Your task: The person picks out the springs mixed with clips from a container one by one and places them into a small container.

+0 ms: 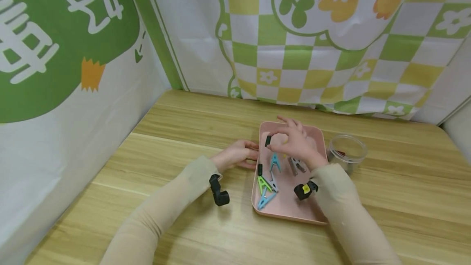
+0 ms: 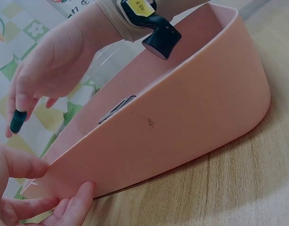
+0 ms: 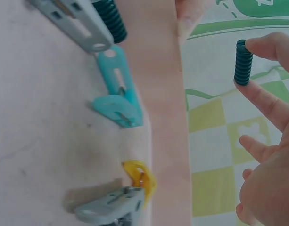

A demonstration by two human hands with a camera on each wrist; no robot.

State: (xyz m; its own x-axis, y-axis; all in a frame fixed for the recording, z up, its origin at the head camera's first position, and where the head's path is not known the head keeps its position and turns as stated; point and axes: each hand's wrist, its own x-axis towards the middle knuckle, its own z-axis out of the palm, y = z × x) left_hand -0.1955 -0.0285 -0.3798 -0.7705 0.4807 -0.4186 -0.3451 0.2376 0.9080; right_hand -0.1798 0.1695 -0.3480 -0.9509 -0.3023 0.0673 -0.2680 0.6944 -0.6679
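Observation:
In the head view my right hand (image 1: 294, 141) is above the far left of a pink tray (image 1: 290, 216). It pinches a dark green coil spring (image 1: 268, 141) by its two ends, between thumb and index finger; the right wrist view shows this spring (image 3: 243, 62) clearly. My left hand (image 1: 239, 153) touches the outside of the tray's left wall with its fingers loosely extended. Inside the tray lie another dark spring (image 1: 260, 169), blue clothespins (image 1: 266, 200), a green clothespin (image 1: 262, 184) and grey clothespins (image 1: 296, 166). A yellow clothespin (image 3: 143, 181) shows in the right wrist view.
A clear round jar (image 1: 347, 150) with something dark red inside stands just right of the tray. The wooden table (image 1: 184, 134) meets a patterned cloth (image 1: 290, 64) at the back and a printed cloth on the left.

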